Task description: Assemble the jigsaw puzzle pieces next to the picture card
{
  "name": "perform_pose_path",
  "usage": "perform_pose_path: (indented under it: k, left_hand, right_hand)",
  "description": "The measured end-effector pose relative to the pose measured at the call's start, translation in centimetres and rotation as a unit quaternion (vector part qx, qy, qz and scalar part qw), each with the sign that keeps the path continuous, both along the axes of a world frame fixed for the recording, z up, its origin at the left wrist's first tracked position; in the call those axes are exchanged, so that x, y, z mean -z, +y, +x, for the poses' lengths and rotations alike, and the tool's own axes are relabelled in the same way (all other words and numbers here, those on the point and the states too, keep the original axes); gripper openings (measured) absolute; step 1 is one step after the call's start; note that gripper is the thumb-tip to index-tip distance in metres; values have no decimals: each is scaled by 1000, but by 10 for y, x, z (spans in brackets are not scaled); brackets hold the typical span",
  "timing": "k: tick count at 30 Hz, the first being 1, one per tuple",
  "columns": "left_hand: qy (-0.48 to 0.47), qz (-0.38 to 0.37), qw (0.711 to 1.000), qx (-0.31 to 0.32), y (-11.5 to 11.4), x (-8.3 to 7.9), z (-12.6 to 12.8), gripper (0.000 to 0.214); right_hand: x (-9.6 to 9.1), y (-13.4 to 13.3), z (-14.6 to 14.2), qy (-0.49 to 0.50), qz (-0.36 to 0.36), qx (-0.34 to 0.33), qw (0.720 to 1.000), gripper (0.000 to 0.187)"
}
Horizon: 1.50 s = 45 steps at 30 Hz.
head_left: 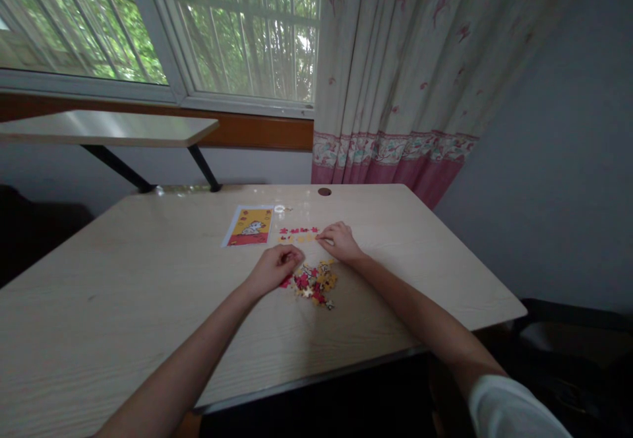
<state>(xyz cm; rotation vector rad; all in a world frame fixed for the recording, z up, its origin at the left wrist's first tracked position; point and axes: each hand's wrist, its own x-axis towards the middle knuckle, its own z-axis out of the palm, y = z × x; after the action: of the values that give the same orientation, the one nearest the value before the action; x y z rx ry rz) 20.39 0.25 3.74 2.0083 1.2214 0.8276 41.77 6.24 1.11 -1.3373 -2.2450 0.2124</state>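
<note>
A small heap of red, yellow and white jigsaw pieces (315, 283) lies on the pale wooden table (148, 293). My left hand (275, 268) rests at the heap's left edge with its fingers curled down; what they hold is hidden. My right hand (339, 241) sits just beyond the heap, fingers pinched on a piece at the right end of a short row of sorted red and yellow pieces (298, 233). A reference picture card (249, 225), orange and red with a white figure, lies flat to the left of that row.
A round cable hole (324, 191) is near the table's far edge. A narrow shelf (113, 128) on black brackets hangs under the window. A flowered pink-hemmed curtain (395, 95) falls behind the table's right corner. The table's near edge runs diagonally at the lower right.
</note>
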Motion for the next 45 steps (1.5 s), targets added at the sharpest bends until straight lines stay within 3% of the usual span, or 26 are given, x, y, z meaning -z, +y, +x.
perform_pose_path:
  k: [11, 16, 19, 27, 33, 41, 45]
  left_hand:
    - [4, 4, 1000, 0, 1, 1, -2, 20]
    - [5, 1, 1000, -3, 1, 1, -4, 20]
    - [13, 7, 1000, -10, 1, 0, -3, 20]
    - [25, 14, 1000, -6, 2, 2, -2, 23]
    - [27, 15, 999, 32, -5, -4, 2, 26]
    - [36, 44, 996, 64, -7, -1, 7, 22]
    - [42, 54, 996, 65, -6, -1, 6, 22]
  right_hand:
    - [-2, -2, 1, 0, 11, -10, 1000, 19]
    - [-14, -14, 17, 13, -15, -200, 980, 19]
    - [-21, -23, 27, 0, -48, -248, 968, 23]
    - [-25, -30, 24, 76, -123, -249, 958, 17]
    - [-23, -37, 9, 204, -209, -146, 945, 19]
    - [-18, -46, -2, 238, -271, -130, 924, 20]
    - [-17, -46, -2, 248, -262, -124, 924, 19]
